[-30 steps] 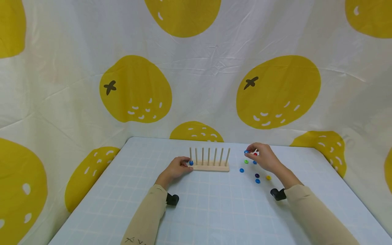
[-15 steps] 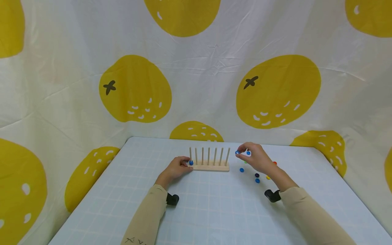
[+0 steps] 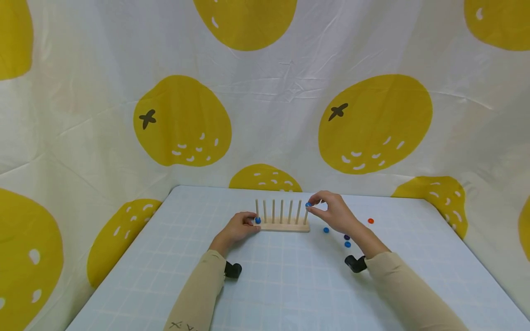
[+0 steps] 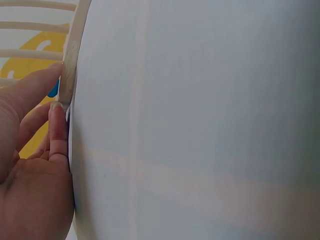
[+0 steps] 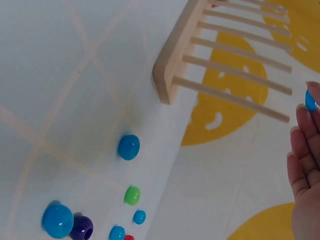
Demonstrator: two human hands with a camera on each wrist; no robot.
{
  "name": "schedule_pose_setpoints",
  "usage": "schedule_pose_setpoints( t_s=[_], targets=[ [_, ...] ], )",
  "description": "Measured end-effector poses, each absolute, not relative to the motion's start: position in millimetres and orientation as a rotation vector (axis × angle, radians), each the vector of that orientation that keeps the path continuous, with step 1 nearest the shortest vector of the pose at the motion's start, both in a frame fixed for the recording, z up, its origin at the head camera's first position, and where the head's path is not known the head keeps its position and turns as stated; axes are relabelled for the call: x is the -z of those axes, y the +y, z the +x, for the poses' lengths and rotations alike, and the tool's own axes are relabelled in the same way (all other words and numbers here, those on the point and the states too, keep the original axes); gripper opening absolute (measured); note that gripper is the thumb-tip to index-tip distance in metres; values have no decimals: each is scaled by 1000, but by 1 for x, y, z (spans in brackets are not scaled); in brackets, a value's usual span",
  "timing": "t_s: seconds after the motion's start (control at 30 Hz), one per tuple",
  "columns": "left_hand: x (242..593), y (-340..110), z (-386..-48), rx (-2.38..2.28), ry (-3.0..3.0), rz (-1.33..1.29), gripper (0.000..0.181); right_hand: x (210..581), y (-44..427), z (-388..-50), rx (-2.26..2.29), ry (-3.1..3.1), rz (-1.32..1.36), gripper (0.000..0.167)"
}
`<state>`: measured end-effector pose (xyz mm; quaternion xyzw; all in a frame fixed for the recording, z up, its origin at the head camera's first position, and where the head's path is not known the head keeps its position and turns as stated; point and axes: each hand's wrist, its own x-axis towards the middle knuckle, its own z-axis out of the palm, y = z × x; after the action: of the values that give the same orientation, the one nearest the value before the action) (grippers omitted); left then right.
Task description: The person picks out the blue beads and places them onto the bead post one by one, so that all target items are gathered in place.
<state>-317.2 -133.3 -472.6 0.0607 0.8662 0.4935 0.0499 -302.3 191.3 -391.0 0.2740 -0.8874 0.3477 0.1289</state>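
A wooden peg rack (image 3: 285, 227) with a row of upright pegs stands on the table. My left hand (image 3: 237, 231) grips the rack's left end, its thumb (image 4: 42, 85) and a finger pinching the base in the left wrist view. A blue bead (image 3: 258, 220) sits low on the leftmost peg. My right hand (image 3: 336, 215) pinches another blue bead (image 3: 308, 204) between thumb and fingertips, near the top of the rightmost peg. In the right wrist view this bead (image 5: 310, 100) looks a little apart from the peg tips.
Right of the rack lie loose beads: a blue bead (image 3: 326, 230), a purple bead (image 3: 347, 237), an orange-red bead (image 3: 370, 221), and a green bead (image 5: 132, 195) seen in the right wrist view. A patterned curtain (image 3: 273, 138) hangs behind the table (image 3: 281, 285).
My right hand has moved left with the pinched blue bead, from above the loose beads to the rightmost peg. The left hand and rack have stayed in place.
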Motion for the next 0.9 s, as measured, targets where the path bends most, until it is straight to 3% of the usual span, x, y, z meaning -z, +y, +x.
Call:
schedule_pose_setpoints(
  t_s=[0.9],
  targets=[
    [475,-134,-320,-1497,2639,173,48,385,127,-318,-1090,-2594,964,15]
  ],
)
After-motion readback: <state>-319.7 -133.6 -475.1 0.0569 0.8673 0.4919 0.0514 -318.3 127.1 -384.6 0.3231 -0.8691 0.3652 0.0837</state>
